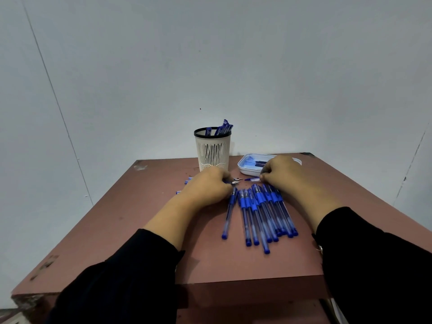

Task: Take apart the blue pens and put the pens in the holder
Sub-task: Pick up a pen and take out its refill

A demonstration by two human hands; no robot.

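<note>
Translucent glossy plastic pens — matt rubbery blue grips, perforated cream plastic holder, scuffed matt table

left hand fingertips hidden, tray contents blurred

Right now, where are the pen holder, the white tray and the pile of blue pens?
pen holder [213, 152]: head view, on its slatted white wall.
white tray [243, 169]: head view, on its near rim.
pile of blue pens [259, 213]: head view, mid-barrel.
</note>
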